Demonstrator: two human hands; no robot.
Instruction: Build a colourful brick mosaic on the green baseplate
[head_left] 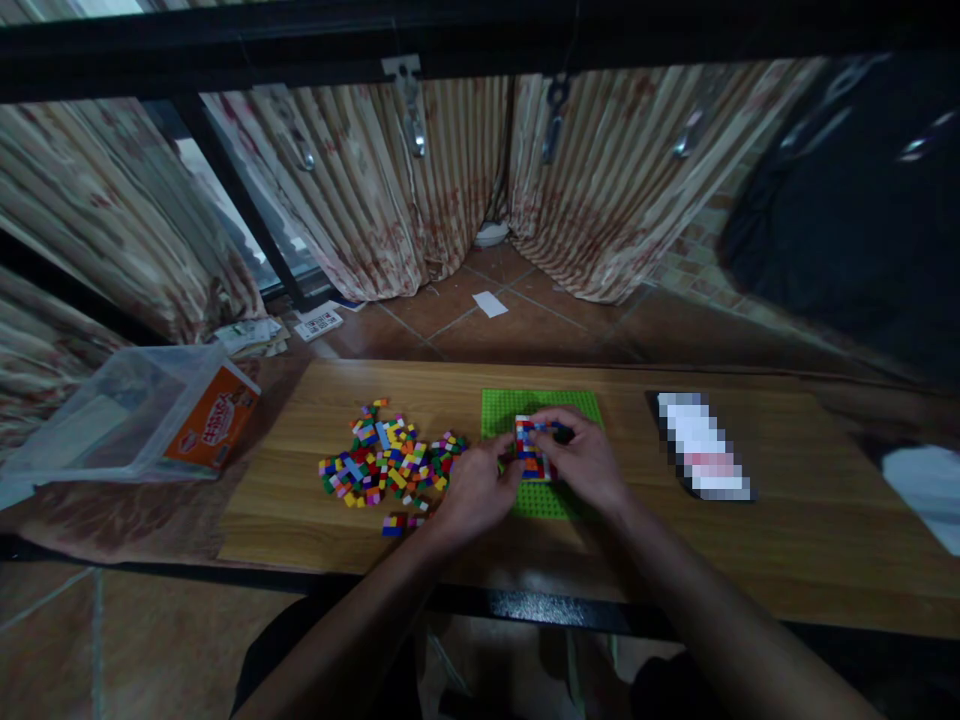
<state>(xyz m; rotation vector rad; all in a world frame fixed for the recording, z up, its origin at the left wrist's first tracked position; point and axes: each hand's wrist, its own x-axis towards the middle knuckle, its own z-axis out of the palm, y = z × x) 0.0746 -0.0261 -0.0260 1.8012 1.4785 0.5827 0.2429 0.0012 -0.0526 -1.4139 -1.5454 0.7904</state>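
Observation:
A green studded baseplate (555, 505) lies on the wooden table. On it is a small block of joined toy bricks (532, 464), with white, red, blue and orange showing. My left hand (484, 485) is at the block's left side, thumb and fingers curled against its edge. From the right, my right hand (585, 455) reaches over it, fingers bent and closed on its upper right part. Fingers hide some of the bricks, so a single loose brick between them cannot be made out. Left of my left hand, many loose toy bricks (390, 460) are spread in a pile.
A phone-like object (701, 445), its face blurred out, lies on the right of the wooden table (795, 540). A clear plastic bin (142, 400) with an orange label stands at the left. Behind are patterned curtains (360, 190), with a dark bar across the top.

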